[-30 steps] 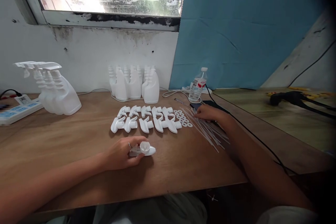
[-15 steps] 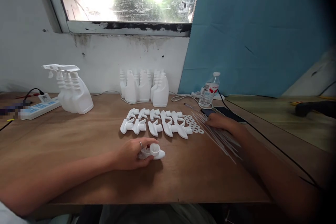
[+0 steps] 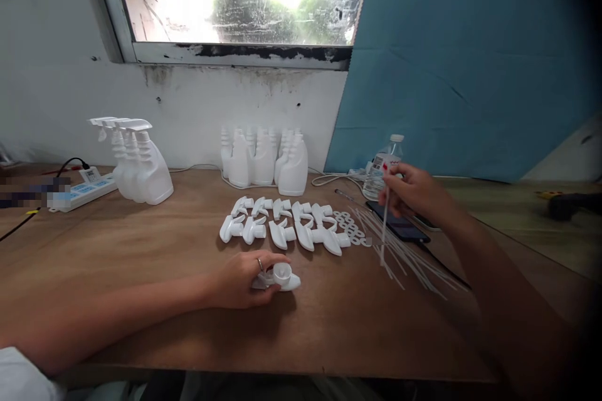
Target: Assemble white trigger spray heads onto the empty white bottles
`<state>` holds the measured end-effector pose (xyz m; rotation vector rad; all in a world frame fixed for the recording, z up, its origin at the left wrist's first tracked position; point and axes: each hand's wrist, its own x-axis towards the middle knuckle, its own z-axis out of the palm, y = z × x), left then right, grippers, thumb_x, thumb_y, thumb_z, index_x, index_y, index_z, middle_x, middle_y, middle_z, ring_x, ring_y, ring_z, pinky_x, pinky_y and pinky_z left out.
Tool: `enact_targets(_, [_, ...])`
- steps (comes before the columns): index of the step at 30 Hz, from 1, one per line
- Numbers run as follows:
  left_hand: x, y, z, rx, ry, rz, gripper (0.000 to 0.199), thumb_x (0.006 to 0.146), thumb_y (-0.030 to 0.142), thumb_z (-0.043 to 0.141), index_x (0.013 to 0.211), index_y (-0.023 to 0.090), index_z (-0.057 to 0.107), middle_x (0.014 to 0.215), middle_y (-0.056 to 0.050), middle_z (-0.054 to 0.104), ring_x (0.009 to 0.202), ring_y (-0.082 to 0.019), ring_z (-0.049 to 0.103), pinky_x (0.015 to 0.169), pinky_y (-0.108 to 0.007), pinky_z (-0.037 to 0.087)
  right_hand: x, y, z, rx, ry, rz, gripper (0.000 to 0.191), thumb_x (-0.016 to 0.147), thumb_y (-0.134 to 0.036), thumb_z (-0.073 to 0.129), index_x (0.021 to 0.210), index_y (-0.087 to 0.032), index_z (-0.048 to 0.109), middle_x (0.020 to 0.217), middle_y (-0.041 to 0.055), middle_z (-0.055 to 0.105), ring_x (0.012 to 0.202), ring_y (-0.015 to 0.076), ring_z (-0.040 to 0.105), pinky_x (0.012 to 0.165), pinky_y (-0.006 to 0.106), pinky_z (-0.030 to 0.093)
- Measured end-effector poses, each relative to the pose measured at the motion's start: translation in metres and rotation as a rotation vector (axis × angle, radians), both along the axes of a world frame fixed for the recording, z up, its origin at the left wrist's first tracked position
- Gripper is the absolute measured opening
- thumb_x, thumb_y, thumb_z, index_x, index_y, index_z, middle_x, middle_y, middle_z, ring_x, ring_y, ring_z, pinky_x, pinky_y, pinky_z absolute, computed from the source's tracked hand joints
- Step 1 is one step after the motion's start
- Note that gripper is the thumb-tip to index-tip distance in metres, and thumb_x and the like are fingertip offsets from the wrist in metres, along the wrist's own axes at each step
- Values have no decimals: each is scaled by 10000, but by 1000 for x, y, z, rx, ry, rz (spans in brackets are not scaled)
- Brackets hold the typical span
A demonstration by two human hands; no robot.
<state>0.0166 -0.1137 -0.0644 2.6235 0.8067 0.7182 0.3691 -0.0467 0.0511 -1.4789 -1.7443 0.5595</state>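
My left hand [image 3: 244,279] is closed on a white spray head [image 3: 290,281], held low over the table with its round collar facing up. At the right, my right hand [image 3: 409,191] pinches the top of a thin white tube [image 3: 385,219], which hangs nearly upright. Below it, several loose tubes [image 3: 414,257] lie spread on the table. Two rows of white spray heads [image 3: 282,235] lie in the middle, and small white rings [image 3: 347,223] sit at their right end.
White bottles without heads [image 3: 292,166] stand near the wall. Bottles with spray heads [image 3: 155,172] stand at the left beside a power strip [image 3: 84,192]. A water bottle [image 3: 375,178], a pen [image 3: 344,194] and a dark phone [image 3: 399,225] are at the right.
My right hand has risen from the pile of tubes with one tube in its fingers. More of the phone shows. My left hand keeps its hold on the spray head.
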Motion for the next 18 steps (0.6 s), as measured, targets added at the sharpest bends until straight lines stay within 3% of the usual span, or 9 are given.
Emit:
enact_targets(2, [1, 1, 0, 0, -6, -5, 441, 848, 287, 566, 1276, 202, 503, 1004, -45, 660, 825, -148, 621, 759, -241, 501, -29, -16, 10, 41, 239, 187, 102, 886, -283, 492, 874, -235, 402, 589, -1, 628, 338, 156, 543, 300, 225, 304])
enact_targets(4, [2, 1, -1, 0, -9, -8, 439, 849, 280, 565, 1277, 201, 502, 1008, -44, 658, 827, -146, 622, 760, -238, 500, -59, -32, 13, 111, 348, 409, 114, 906, -301, 505, 927, -238, 412, 623, -20, 635, 370, 151, 572, 317, 225, 364])
enact_targets(8, [2, 2, -1, 2, -8, -15, 432, 852, 283, 566, 1272, 206, 502, 1031, -47, 658, 859, -153, 625, 778, -242, 499, -103, -54, 6, 253, 447, 638, 121, 961, -311, 495, 994, -243, 401, 755, -17, 658, 487, 132, 631, 432, 253, 470])
enact_targets(13, [2, 3, -2, -3, -20, -12, 450, 847, 294, 569, 1278, 187, 497, 1034, -64, 663, 854, -161, 637, 764, -249, 511, -119, -61, -10, 341, 489, 705, 123, 977, -301, 489, 1008, -247, 383, 800, -22, 645, 549, 114, 642, 505, 269, 496])
enact_targets(18, [2, 3, -2, 18, -28, -18, 441, 849, 294, 572, 1267, 172, 501, 1034, -72, 667, 852, -162, 645, 761, -249, 517, -117, -58, -17, 313, 492, 709, 104, 990, -305, 463, 1025, -259, 377, 841, -23, 649, 576, 115, 648, 549, 298, 533])
